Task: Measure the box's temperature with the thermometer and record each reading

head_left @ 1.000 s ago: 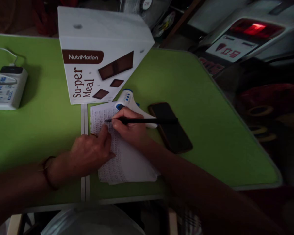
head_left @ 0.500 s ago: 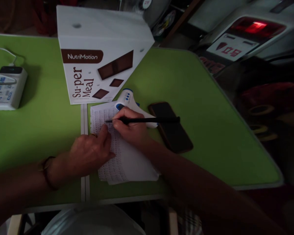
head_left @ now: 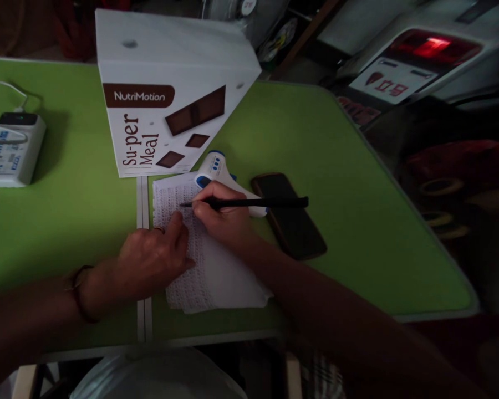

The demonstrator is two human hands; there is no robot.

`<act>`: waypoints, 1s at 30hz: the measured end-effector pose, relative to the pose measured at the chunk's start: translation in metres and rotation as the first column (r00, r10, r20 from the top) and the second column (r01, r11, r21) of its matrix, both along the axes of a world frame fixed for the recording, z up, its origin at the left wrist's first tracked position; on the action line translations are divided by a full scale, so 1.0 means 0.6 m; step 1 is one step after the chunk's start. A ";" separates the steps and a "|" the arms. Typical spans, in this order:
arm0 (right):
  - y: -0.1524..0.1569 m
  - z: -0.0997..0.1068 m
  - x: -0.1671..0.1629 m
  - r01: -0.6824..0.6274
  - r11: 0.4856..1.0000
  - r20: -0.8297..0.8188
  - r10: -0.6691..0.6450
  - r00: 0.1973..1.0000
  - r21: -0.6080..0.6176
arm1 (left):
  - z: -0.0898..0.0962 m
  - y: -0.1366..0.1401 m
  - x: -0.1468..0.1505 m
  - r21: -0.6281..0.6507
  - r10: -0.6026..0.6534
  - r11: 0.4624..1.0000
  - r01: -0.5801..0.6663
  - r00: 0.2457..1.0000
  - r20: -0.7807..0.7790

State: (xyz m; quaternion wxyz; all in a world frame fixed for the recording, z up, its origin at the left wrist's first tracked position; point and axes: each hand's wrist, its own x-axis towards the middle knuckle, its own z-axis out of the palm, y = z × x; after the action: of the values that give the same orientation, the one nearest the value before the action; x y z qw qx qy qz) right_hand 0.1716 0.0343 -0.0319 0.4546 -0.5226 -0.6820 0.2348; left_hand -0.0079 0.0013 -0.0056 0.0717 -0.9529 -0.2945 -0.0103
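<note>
My right hand (head_left: 227, 216) pinches a black pen (head_left: 270, 203), its tip at the written lines on a sheet of paper (head_left: 233, 282). Rows of small handwriting cover the paper's left part. My left hand (head_left: 153, 255) rests on the sheet's left side, thumb and index finger apart, the other fingers partly curled and hard to see. It holds nothing. Just behind my right hand lies a white and blue infrared thermometer (head_left: 213, 166), partly covered by that hand and the pen. A dark smartphone (head_left: 293, 221) lies to the right, under the pen's far end.
A white NutriMotion box (head_left: 141, 66) stands behind the paper on the green table (head_left: 370, 238). At the left is a white power adapter (head_left: 14, 158) with cables. A white machine with a lit red display (head_left: 436, 47) stands beyond the table's right edge.
The pen has tilted slightly, its far end a little higher and further right. My left hand stays in place on the paper.
</note>
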 end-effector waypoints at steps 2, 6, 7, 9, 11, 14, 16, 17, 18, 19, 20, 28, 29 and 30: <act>0.000 0.000 0.000 0.012 1.000 -0.013 -0.012 1.000 0.013 | 0.000 0.000 0.000 0.002 0.003 1.000 -0.003 1.000 0.008; 0.000 -0.001 0.001 -0.007 1.000 0.001 0.007 1.000 0.028 | -0.002 -0.001 0.000 0.008 0.004 1.000 -0.004 1.000 0.014; 0.000 -0.001 0.001 -0.009 1.000 0.004 0.009 1.000 0.028 | -0.003 0.000 0.000 0.012 0.000 1.000 -0.001 1.000 0.012; 0.000 -0.001 0.002 -0.006 1.000 0.008 0.006 1.000 0.022 | -0.003 0.000 0.000 0.019 0.001 1.000 -0.001 1.000 0.007; 0.000 0.000 0.002 0.002 1.000 0.011 -0.002 1.000 0.012 | -0.003 0.000 0.000 0.022 0.003 1.000 -0.004 1.000 0.002; 0.000 0.001 0.002 -0.003 1.000 0.015 0.003 1.000 0.004 | -0.003 0.001 0.000 0.014 -0.002 1.000 0.002 1.000 -0.003; 0.000 0.001 0.002 -0.006 1.000 0.014 0.006 1.000 0.007 | -0.002 0.001 0.000 0.003 -0.005 1.000 0.005 1.000 -0.002; 0.000 0.001 0.002 -0.006 1.000 0.014 0.006 1.000 0.008 | -0.002 0.001 0.000 -0.002 -0.005 1.000 0.005 1.000 -0.001; 0.001 0.001 0.001 -0.005 1.000 0.014 0.005 1.000 0.009 | -0.002 0.001 0.001 -0.004 0.000 1.000 0.000 1.000 0.001; 0.000 0.001 0.001 -0.002 1.000 0.011 0.002 1.000 0.013 | -0.001 0.001 0.001 -0.006 0.003 1.000 -0.003 1.000 0.004; 0.000 0.001 0.001 0.002 1.000 0.006 -0.002 1.000 0.019 | -0.001 0.001 0.001 -0.008 0.006 1.000 -0.006 1.000 0.006; -0.002 -0.002 0.001 0.041 0.998 -0.018 -0.040 0.999 0.052 | -0.002 0.000 0.000 0.018 0.005 1.000 -0.006 1.000 0.023; -0.003 -0.002 0.002 0.036 0.998 -0.018 -0.035 0.999 0.053 | -0.003 0.000 -0.001 0.025 0.001 1.000 -0.002 1.000 0.029; -0.003 -0.001 0.002 0.026 0.998 -0.017 -0.025 1.000 0.050 | -0.003 0.000 -0.002 0.032 -0.005 0.999 0.004 0.999 0.035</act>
State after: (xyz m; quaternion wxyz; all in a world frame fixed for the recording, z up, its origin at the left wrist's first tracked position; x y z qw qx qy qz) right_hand 0.1727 0.0324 -0.0327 0.4761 -0.5178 -0.6772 0.2159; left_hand -0.0090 0.0014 -0.0074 0.0815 -0.9520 -0.2935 -0.0320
